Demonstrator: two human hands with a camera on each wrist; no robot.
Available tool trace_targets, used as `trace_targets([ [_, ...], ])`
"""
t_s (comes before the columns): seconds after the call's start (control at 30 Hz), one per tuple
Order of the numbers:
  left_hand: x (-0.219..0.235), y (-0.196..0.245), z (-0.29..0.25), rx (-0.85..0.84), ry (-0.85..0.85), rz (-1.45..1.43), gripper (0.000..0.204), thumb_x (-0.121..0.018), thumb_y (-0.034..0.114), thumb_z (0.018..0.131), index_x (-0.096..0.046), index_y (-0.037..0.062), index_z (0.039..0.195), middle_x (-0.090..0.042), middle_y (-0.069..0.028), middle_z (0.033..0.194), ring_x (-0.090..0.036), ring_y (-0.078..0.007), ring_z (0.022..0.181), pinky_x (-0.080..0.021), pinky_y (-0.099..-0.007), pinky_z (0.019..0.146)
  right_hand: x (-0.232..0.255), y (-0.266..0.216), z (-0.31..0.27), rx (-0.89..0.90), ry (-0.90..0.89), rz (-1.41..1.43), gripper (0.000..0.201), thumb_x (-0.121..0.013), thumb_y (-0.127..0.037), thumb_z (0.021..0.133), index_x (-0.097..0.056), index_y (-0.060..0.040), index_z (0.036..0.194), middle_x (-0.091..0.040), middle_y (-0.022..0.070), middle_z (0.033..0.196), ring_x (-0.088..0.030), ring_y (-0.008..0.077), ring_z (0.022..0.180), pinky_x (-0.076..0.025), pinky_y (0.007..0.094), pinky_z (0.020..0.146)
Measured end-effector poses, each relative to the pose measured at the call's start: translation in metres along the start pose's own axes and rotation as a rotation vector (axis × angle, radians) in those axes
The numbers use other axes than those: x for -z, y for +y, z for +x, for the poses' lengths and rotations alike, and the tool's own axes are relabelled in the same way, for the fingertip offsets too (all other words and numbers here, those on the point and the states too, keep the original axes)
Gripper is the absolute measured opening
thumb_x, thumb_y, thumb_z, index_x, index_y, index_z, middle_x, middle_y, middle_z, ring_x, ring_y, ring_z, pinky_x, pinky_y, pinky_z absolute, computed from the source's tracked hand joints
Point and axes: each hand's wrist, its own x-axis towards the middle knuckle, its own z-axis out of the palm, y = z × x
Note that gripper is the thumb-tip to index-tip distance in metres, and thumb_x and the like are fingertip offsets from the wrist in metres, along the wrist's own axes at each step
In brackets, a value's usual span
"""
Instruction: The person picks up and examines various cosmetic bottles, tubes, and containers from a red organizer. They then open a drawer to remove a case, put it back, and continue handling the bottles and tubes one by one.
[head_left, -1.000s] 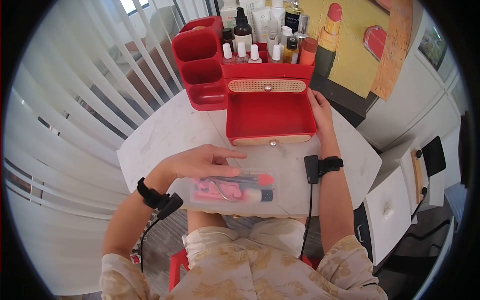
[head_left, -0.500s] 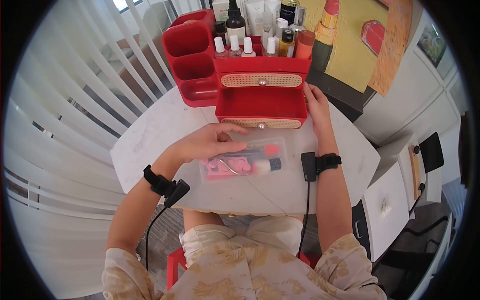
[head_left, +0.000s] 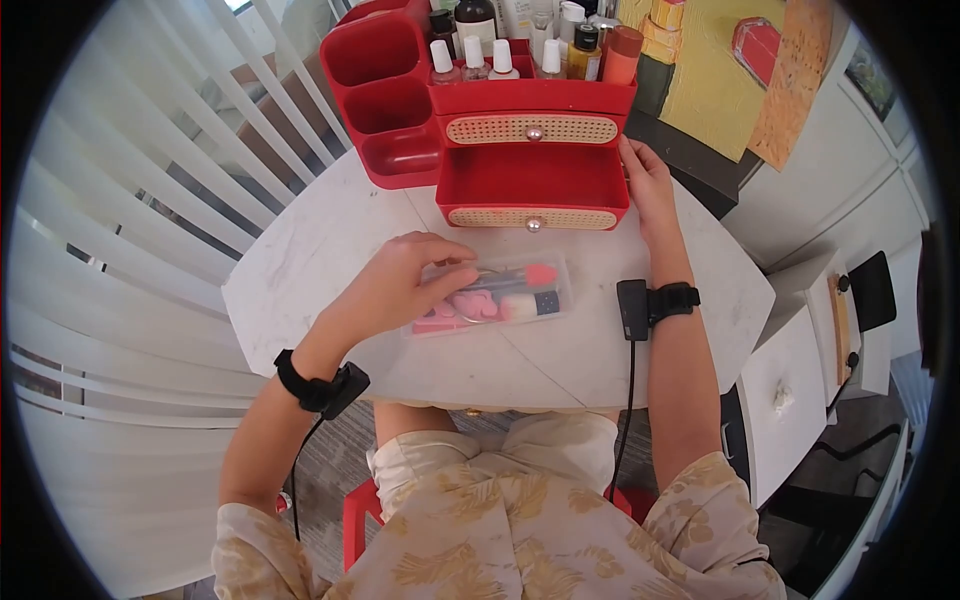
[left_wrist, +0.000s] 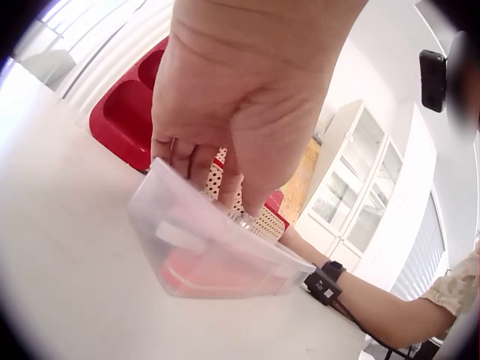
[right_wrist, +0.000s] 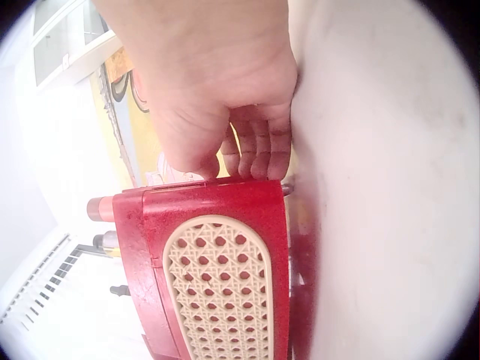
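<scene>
A translucent plastic box [head_left: 562,288] lies on the table in front of the red organizer [head_left: 540,97]. Pink objects [head_left: 476,305], a spatula with a pink head [head_left: 541,274] and a short brush with a dark handle [head_left: 546,302] sit inside it. My left hand [head_left: 405,285] grips the box at its far left rim, thumb over the opening; in the left wrist view the box's wall [left_wrist: 217,247] partly hides the fingers. My right hand [head_left: 652,190] rests its fingertips against the organizer's right side, beside the pulled-out lower drawer [head_left: 530,180] with its woven front [right_wrist: 217,285].
Nail polish bottles [head_left: 502,62] and other cosmetics stand on the organizer's top. Three open red compartments [head_left: 385,105] flank it on the left. A dark low unit [head_left: 690,165] and a yellow painting [head_left: 700,100] are behind right. White slatted blinds [head_left: 150,200] border the left.
My left hand has shifted the box away from the table's front edge, toward the organizer. My right hand stays at the organizer's side. The head view has also shifted.
</scene>
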Motion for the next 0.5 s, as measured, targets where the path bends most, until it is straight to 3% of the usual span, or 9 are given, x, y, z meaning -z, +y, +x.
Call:
trace_targets([
  [0.07, 0.003, 0.012, -0.012, 0.017, 0.007, 0.016, 0.050, -0.079, 0.027, 0.087, -0.066, 0.0045, 0.129, -0.066, -0.0184, 0.120, -0.062, -0.0347, 0.114, -0.052, -0.0404, 0.098, 0.000, 0.001, 0.000, 0.014, -0.007, -0.005, 0.038, -0.062, -0.038, 0.103, -0.069, -0.0037, 0.120, -0.070, -0.0003, 0.097, -0.063, 0.0071, 0.082, -0.050, 0.0229, 0.074],
  [0.17, -0.002, 0.023, -0.028, -0.114, 0.009, 0.156, 0.069, -0.082, 0.033, 0.084, -0.054, 0.0091, 0.143, -0.054, -0.0188, 0.139, -0.053, -0.0374, 0.127, -0.046, -0.0438, 0.107, -0.001, -0.003, -0.003, 0.009, 0.004, -0.012, 0.039, -0.062, -0.038, 0.103, -0.069, -0.0039, 0.120, -0.070, -0.0006, 0.096, -0.062, 0.0069, 0.082, -0.050, 0.0225, 0.074],
  [0.27, -0.018, 0.029, -0.038, -0.090, 0.030, 0.304, 0.081, -0.084, 0.037, 0.080, -0.048, 0.0121, 0.148, -0.050, -0.0176, 0.142, -0.050, -0.0381, 0.128, -0.042, -0.0458, 0.108, 0.001, 0.002, 0.000, 0.022, -0.013, 0.000, 0.039, -0.062, -0.038, 0.103, -0.069, -0.0040, 0.120, -0.071, -0.0006, 0.096, -0.062, 0.0068, 0.082, -0.050, 0.0227, 0.074],
  [0.5, -0.028, 0.018, -0.037, -0.091, 0.072, 0.333, 0.074, -0.084, 0.034, 0.082, -0.054, 0.0110, 0.145, -0.057, -0.0166, 0.129, -0.056, -0.0340, 0.114, -0.045, -0.0438, 0.100, 0.002, 0.003, 0.001, 0.015, -0.011, -0.017, 0.039, -0.061, -0.038, 0.104, -0.068, -0.0035, 0.121, -0.070, 0.0001, 0.098, -0.062, 0.0066, 0.082, -0.050, 0.0231, 0.073],
])
